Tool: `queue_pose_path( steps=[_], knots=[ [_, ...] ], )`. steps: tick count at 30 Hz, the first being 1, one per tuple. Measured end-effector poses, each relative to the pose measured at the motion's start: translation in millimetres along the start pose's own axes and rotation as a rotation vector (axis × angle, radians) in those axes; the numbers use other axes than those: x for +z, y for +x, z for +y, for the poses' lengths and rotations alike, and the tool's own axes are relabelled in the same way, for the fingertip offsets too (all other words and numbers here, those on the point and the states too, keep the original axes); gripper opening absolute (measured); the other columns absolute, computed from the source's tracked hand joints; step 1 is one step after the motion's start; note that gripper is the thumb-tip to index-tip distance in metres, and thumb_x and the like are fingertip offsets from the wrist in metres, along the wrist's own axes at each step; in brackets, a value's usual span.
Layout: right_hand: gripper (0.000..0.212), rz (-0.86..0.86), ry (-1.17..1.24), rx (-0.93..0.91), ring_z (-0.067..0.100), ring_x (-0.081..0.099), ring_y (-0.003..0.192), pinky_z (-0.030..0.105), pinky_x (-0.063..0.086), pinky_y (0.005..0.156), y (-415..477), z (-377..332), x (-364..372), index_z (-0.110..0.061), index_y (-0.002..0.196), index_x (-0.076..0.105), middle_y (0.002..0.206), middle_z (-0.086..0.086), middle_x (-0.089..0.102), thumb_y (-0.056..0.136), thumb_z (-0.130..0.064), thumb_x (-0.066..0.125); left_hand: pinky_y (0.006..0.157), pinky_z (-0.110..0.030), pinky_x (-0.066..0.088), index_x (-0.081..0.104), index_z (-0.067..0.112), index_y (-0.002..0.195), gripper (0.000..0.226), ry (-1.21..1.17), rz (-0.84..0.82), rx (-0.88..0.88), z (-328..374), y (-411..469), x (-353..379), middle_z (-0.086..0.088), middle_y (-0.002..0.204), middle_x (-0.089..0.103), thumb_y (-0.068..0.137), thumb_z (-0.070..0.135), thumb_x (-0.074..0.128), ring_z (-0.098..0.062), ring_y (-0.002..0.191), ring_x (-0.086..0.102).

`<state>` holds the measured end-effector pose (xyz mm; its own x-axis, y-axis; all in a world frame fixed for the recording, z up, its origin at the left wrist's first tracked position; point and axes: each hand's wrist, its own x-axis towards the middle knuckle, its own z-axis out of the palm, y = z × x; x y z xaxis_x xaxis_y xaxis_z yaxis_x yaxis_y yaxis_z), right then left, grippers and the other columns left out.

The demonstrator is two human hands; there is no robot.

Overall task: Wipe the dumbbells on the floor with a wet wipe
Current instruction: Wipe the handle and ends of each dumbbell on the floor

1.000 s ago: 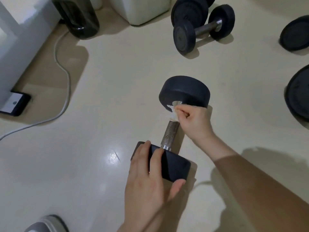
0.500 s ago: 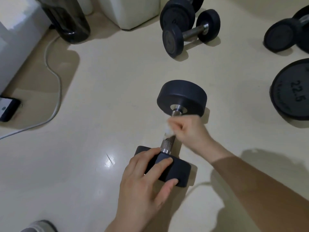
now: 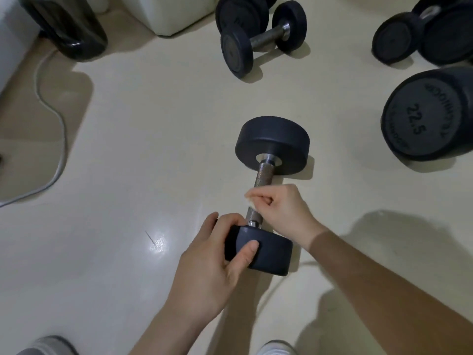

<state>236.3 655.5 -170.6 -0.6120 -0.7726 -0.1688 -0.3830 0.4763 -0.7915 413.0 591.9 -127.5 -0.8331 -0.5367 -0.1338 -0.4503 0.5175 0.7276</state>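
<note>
Midway across the cream floor [image 3: 133, 155] lies a black dumbbell [image 3: 272, 146], its knurled metal handle [image 3: 263, 175] running from a far head to a near head [image 3: 268, 252]. At the near end, the left hand [image 3: 212, 265] grips that near head: the fingers wrap over its left side and the thumb presses on its upper rim. Just beyond it, the right hand [image 3: 281, 208] sits on the lower part of the handle, close to the near head, coming in from the right. Its fingers are curled and pinched together over the bar, and a pale, blurred scrap of the wet wipe [image 3: 248, 198] just shows at the fingertips; most of the wipe is hidden inside the hand. The far stretch of the handle and the far head are bare.

Farther off, a smaller dumbbell [image 3: 258, 39] lies near a white box [image 3: 174, 14]. To the right stands a large dumbbell head marked 22.5 [image 3: 430, 114], with more dark dumbbells [image 3: 409, 39] at the far right. On the left, a white cable [image 3: 61, 139] snakes across the floor past a dark glossy container [image 3: 74, 29]. Two shoe tips [image 3: 48, 345] peek in at the near edge.
</note>
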Motion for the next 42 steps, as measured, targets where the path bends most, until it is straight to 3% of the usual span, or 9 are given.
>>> queue_pose_path(
  steps=[4,11,15,20,25,29,34,39,42],
  knots=[
    [0.018,0.110,-0.188,-0.143,0.015,0.065,0.073,0.031,0.052,0.071,23.9,12.4,-26.1,-0.015,0.095,0.076,0.077,-0.004,0.072,0.088,-0.011,0.060,0.068,-0.009,0.039,0.043,0.050,0.106,0.029,0.061,-0.037,0.021,3.2,6.3,-1.7,0.025,0.105,0.049,0.083,0.051,0.060,0.003,0.095,0.049],
    [0.016,-0.161,-0.083,-0.047,-0.004,0.053,0.058,0.015,0.043,0.068,-10.4,5.1,-19.3,-0.020,0.092,0.077,0.054,-0.023,0.056,0.087,-0.014,0.063,0.071,-0.029,0.050,0.037,0.054,0.117,0.037,0.204,-0.096,0.096,11.2,3.4,4.3,0.020,0.108,0.047,0.083,0.065,0.047,-0.007,0.093,0.051],
    [0.016,0.198,0.009,0.047,-0.007,0.055,0.062,0.011,0.041,0.066,27.7,19.0,-39.9,-0.017,0.097,0.076,0.068,-0.023,0.059,0.088,-0.013,0.064,0.072,-0.028,0.049,0.035,0.055,0.119,0.038,0.289,-0.116,0.153,15.6,3.2,7.9,0.020,0.111,0.043,0.083,0.069,0.039,-0.010,0.100,0.044],
    [0.014,-0.037,0.009,0.054,-0.011,0.055,0.060,0.004,0.039,0.064,-22.4,20.5,-25.4,-0.016,0.094,0.077,0.059,-0.026,0.059,0.086,-0.012,0.067,0.066,-0.027,0.051,0.039,0.058,0.125,0.046,0.363,-0.145,0.224,14.6,5.6,9.8,0.019,0.119,0.049,0.081,0.072,0.037,-0.015,0.102,0.047],
    [0.016,0.280,-0.027,0.068,-0.008,0.052,0.059,0.007,0.034,0.054,8.6,28.9,-43.3,-0.014,0.085,0.076,0.060,-0.018,0.053,0.089,-0.011,0.061,0.073,-0.016,0.044,0.052,0.050,0.123,0.043,0.299,-0.167,0.323,12.0,12.2,15.8,0.024,0.119,0.052,0.081,0.062,0.047,-0.007,0.099,0.041],
    [0.015,-0.054,-0.004,0.063,-0.004,0.051,0.055,0.010,0.041,0.065,-31.7,27.7,-38.5,-0.016,0.091,0.078,0.048,-0.020,0.052,0.085,-0.011,0.065,0.083,-0.008,0.036,0.063,0.046,0.112,0.039,0.066,-0.261,0.300,14.5,23.9,17.7,0.033,0.117,0.056,0.076,0.056,0.055,0.002,0.104,0.040],
    [0.020,0.289,-0.099,0.077,0.005,0.053,0.061,0.020,0.043,0.062,4.7,44.1,-66.0,-0.016,0.088,0.077,0.071,-0.008,0.067,0.088,-0.010,0.058,0.087,-0.008,0.035,0.039,0.063,0.120,0.051,-0.031,-0.342,0.301,23.2,24.6,30.9,0.045,0.122,0.044,0.078,0.044,0.060,-0.002,0.101,0.044],
    [0.019,-0.033,0.043,0.134,0.000,0.049,0.057,0.011,0.041,0.064,-47.6,48.3,-60.6,-0.022,0.092,0.078,0.065,-0.004,0.064,0.086,-0.010,0.064,0.082,-0.010,0.038,0.046,0.053,0.126,0.047,-0.012,-0.308,0.369,25.5,22.6,45.8,0.042,0.126,0.045,0.079,0.054,0.055,-0.005,0.095,0.041],
    [0.017,0.218,0.093,0.160,-0.009,0.058,0.070,0.004,0.041,0.069,-20.8,54.2,-67.1,-0.017,0.099,0.076,0.089,-0.003,0.073,0.088,-0.012,0.064,0.084,-0.008,0.035,0.055,0.049,0.122,0.042,-0.011,-0.321,0.395,27.9,22.6,52.7,0.041,0.129,0.044,0.080,0.051,0.058,-0.007,0.095,0.041]
  ],
)
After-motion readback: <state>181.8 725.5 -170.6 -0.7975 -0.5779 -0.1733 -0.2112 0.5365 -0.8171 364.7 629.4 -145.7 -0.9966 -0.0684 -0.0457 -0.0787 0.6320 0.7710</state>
